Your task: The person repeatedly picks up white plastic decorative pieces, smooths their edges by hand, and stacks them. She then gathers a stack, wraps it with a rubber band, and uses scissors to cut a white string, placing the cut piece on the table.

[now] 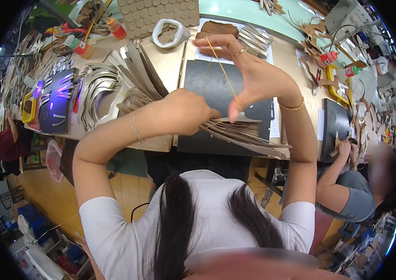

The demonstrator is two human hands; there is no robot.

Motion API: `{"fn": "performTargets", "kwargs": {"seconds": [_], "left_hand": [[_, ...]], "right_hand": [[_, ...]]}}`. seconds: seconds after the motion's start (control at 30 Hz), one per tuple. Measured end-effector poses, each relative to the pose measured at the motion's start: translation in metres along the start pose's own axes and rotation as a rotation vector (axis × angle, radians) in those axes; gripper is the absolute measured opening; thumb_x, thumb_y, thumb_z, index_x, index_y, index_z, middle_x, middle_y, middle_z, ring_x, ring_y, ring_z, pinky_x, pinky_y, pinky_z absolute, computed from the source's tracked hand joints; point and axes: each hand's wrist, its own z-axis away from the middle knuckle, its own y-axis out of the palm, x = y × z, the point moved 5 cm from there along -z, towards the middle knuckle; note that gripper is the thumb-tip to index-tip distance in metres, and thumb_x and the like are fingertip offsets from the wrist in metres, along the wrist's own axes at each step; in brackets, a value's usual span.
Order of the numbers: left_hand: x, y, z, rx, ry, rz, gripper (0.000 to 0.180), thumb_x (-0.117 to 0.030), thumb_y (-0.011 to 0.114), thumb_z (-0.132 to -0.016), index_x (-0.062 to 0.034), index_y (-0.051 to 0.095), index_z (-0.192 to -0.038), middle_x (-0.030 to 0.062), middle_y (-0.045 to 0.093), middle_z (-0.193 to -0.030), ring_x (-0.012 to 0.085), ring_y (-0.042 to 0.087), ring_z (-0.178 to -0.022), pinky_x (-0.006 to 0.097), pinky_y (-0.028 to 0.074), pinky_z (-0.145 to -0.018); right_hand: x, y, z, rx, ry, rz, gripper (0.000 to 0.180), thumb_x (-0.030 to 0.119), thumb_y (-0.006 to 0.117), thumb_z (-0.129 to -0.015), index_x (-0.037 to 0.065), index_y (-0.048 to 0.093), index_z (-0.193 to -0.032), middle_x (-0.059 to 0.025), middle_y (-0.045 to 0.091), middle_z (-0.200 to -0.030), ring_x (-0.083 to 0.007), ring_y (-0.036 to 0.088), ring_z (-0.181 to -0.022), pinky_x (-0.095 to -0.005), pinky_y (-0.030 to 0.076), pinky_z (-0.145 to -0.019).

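The left hand (186,112) is closing in a fist around one end of a bundle of thin tan strips (242,133) — flat cut pieces that are fanning out to the right over a dark cutting mat (207,81) on the worktable (170,60). The right hand (249,77) is rising above the bundle with its fingers spread, and a yellow rubber band (221,70) is stretching from its raised fingertip down toward the thumb, just beside the strips. A gold bracelet (291,106) is sitting on that wrist. To the left, more curved strips (97,93) are lying in rows, with two orange-capped glue bottles (116,28) beyond them. At the right edge, a co-worker's hand (345,147) is working at another dark mat (335,121).
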Motion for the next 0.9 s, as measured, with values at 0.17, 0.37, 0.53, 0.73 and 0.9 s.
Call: {"fn": "performTargets", "kwargs": {"seconds": [0.17, 0.37, 0.53, 0.73, 0.9], "left_hand": [[0.046, 0.023, -0.023, 0.227, -0.176, 1.117, 0.037, -0.008, 0.067, -0.073, 0.0013, 0.062, -0.109, 0.0123, 0.069, -0.084, 0.0183, 0.067, -0.071, 0.032, 0.053, -0.060], [0.081, 0.013, -0.015, -0.099, -0.211, 1.791, 0.051, -0.011, 0.071, -0.076, 0.0063, 0.049, -0.120, 0.0194, 0.067, -0.094, 0.0209, 0.067, -0.065, 0.031, 0.058, -0.057], [0.072, 0.002, 0.007, -0.278, -0.025, 1.838, 0.050, -0.008, 0.072, -0.076, 0.0052, 0.051, -0.120, 0.0178, 0.066, -0.097, 0.0192, 0.067, -0.072, 0.031, 0.058, -0.063], [0.064, -0.003, -0.003, -0.643, -0.128, 1.777, 0.046, -0.004, 0.074, -0.075, 0.0078, 0.052, -0.114, 0.0153, 0.066, -0.093, 0.0192, 0.066, -0.073, 0.030, 0.055, -0.069], [0.046, -0.011, -0.007, -0.897, -0.058, 1.622, 0.049, -0.005, 0.075, -0.076, 0.0067, 0.048, -0.116, 0.0138, 0.066, -0.093, 0.0181, 0.066, -0.074, 0.027, 0.053, -0.064]], "right_hand": [[0.070, 0.005, 0.024, 0.332, -0.051, -0.017, 0.086, 0.049, 0.081, -0.063, -0.001, 0.051, -0.126, -0.0132, 0.059, -0.121, -0.0268, 0.057, -0.112, -0.0453, 0.037, -0.104], [0.074, 0.028, 0.070, 0.192, 0.248, 0.231, 0.022, 0.016, 0.064, -0.086, 0.001, 0.063, -0.103, -0.0102, 0.064, -0.081, -0.0294, 0.062, -0.072, -0.0387, 0.050, -0.069], [0.041, -0.001, 0.125, -0.337, 0.626, 0.443, 0.016, 0.015, 0.066, -0.084, 0.000, 0.064, -0.078, -0.0091, 0.058, -0.069, -0.0240, 0.055, -0.060, -0.0325, 0.044, -0.056], [0.051, 0.020, 0.164, -0.622, 0.018, -0.008, 0.016, 0.012, 0.060, -0.087, 0.002, 0.063, -0.076, -0.0075, 0.056, -0.066, -0.0182, 0.051, -0.059, -0.0325, 0.045, -0.057], [0.006, 0.022, 0.184, -0.955, -0.502, -1.146, 0.039, 0.008, 0.050, -0.093, 0.006, 0.042, -0.131, -0.0117, 0.048, -0.137, -0.0196, 0.055, -0.072, -0.0388, 0.055, -0.072]]}}
